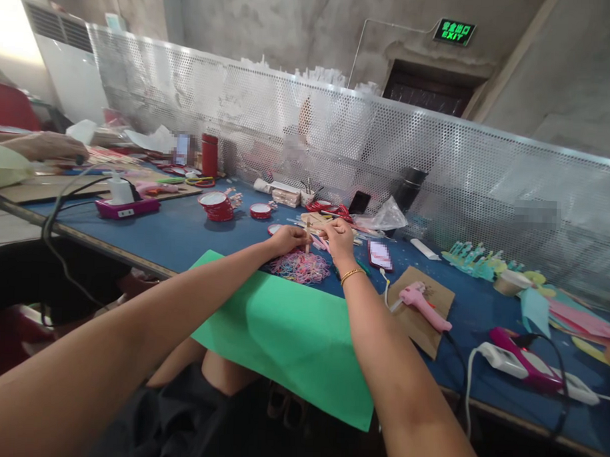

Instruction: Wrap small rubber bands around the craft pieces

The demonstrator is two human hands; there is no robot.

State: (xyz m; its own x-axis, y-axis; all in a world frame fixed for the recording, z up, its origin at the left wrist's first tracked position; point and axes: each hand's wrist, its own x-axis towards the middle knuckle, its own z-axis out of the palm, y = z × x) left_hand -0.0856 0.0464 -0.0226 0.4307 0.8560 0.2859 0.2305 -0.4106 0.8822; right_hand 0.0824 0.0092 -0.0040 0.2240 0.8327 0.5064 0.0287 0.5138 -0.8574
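Observation:
My left hand [288,241] pinches a short flat wooden stick [307,236] that stands nearly upright. Just to its right is my right hand [339,238], its fingers closed together beside the stick; what they hold, if anything, is too small to make out. Under both hands lies a tangled pile of thin multicoloured loops or strands [303,268]. A green sheet [282,321] hangs over the table's front edge and across the lap. Behind the hands, more wooden sticks [312,219] and small pink pieces lie scattered.
Small round red-rimmed pieces [217,205] are stacked to the left. A pink glue gun [425,306] rests on brown cardboard [408,280] at right. Power strips [530,366] with cables lie on the blue table [149,231]. A perforated metal screen [269,107] stands behind; another person's hand [52,146] is far left.

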